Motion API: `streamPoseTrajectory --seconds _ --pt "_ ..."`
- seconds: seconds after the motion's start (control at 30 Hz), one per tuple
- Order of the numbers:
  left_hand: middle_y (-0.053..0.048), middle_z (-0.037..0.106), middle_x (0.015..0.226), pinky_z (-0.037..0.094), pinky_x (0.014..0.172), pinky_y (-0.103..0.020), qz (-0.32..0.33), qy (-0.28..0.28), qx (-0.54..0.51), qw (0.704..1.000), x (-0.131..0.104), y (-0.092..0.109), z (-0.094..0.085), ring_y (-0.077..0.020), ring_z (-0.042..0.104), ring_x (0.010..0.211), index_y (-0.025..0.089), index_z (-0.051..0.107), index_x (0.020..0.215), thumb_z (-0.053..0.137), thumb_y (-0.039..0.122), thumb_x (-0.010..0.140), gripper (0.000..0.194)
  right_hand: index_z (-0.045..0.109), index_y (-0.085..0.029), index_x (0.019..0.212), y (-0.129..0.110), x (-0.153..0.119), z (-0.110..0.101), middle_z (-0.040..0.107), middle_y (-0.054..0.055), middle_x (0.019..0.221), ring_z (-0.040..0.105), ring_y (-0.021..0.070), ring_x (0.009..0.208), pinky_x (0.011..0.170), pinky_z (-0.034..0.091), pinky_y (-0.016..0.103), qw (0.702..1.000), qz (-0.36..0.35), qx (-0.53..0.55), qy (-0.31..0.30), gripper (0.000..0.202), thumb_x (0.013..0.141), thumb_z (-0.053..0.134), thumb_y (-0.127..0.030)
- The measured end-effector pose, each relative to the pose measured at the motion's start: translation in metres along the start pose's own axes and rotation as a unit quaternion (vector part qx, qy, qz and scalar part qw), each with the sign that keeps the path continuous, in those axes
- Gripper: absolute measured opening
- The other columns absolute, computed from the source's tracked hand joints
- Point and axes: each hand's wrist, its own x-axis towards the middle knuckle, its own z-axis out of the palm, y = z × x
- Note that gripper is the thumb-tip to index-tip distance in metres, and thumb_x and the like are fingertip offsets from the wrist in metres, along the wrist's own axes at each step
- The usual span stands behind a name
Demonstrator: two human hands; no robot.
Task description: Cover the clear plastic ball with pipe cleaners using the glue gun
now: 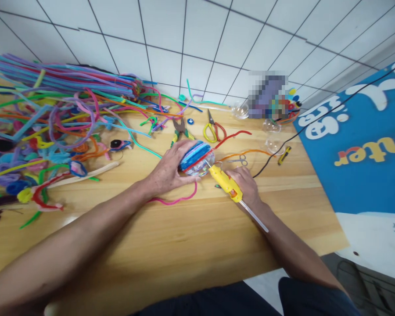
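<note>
My left hand is wrapped round a ball that looks clear in part, with blue, purple and red pipe cleaners laid side by side over its upper part. From the ball a red pipe cleaner runs off to the upper right. My right hand grips a yellow glue gun, whose nozzle points at the ball's uncovered side. I cannot tell whether the tip touches it. A clear glue stick sticks out of the gun's back end. Beneath my left hand lies a pink pipe cleaner.
Loose pipe cleaners and a big bundle cover the table's left side. Behind the ball lie pliers and yellow-and-red scissors. Small scissors, a yellow cutter and clear plastic domes are on the right. A black cord crosses there.
</note>
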Motion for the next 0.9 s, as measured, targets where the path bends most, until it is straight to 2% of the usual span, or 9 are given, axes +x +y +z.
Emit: streamPoseTrajectory --seconds 0.2,0.43,0.67,0.9 --pt "-0.017 0.054 0.162 0.05 0.126 -0.064 -0.003 -0.002 0.009 1.0 0.0001 0.0004 0.0 -0.0389 0.055 0.151 0.033 0.033 0.171 0.091 0.045 0.088 0.102 0.067 -0.019 0.135 -0.0043 0.0064 -0.0025 0.074 0.007 0.096 0.061 0.0233 0.083 0.078 0.049 0.04 0.999 -0.028 0.014 0.021 0.037 0.114 0.052 -0.046" --pt "-0.017 0.055 0.162 0.05 0.126 -0.062 0.005 -0.001 -0.002 1.0 0.0015 0.0 -0.0001 -0.0385 0.055 0.151 0.032 0.033 0.172 0.091 0.045 0.089 0.102 0.065 -0.023 0.139 -0.0078 0.0067 -0.0043 0.074 0.008 0.099 0.065 0.0255 0.084 0.079 0.054 0.042 1.0 0.018 -0.001 0.024 0.044 0.117 0.037 -0.049" --pt "-0.018 0.055 0.162 0.05 0.126 -0.061 0.008 0.002 -0.002 1.0 0.001 -0.0003 0.0 -0.0384 0.055 0.151 0.032 0.033 0.171 0.092 0.044 0.089 0.102 0.07 -0.022 0.131 -0.0008 -0.0004 0.0015 0.074 0.008 0.097 0.063 0.0241 0.084 0.079 0.053 0.041 1.0 0.01 0.006 0.009 0.041 0.113 0.051 -0.053" --pt "-0.017 0.054 0.162 0.05 0.126 -0.061 0.007 0.002 0.004 1.0 0.0011 0.0003 -0.0003 -0.0385 0.055 0.152 0.032 0.033 0.171 0.092 0.043 0.088 0.102 0.067 -0.022 0.138 -0.0054 0.0043 -0.0024 0.075 0.009 0.102 0.065 0.0243 0.085 0.079 0.053 0.041 0.999 -0.001 0.025 0.024 0.043 0.116 0.044 -0.05"
